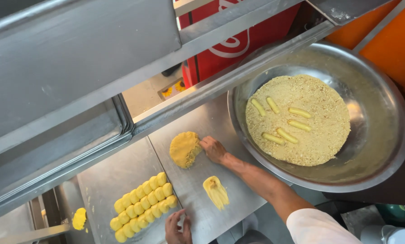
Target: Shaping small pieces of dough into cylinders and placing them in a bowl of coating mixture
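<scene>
Two hands busy: right hand pinches the dough lump, fingers closed. Left hand curls loosely, contents unclear. Best to pull small, even bits.

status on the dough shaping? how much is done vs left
Done: two rows of shaped yellow pieces sit on the steel counter, and six rolled sticks lie on the crumbs in the big metal bowl. In hand: the right hand is on the dough lump; the left hand is by the rows. Left: that lump and a smeared yellow portion.
</scene>
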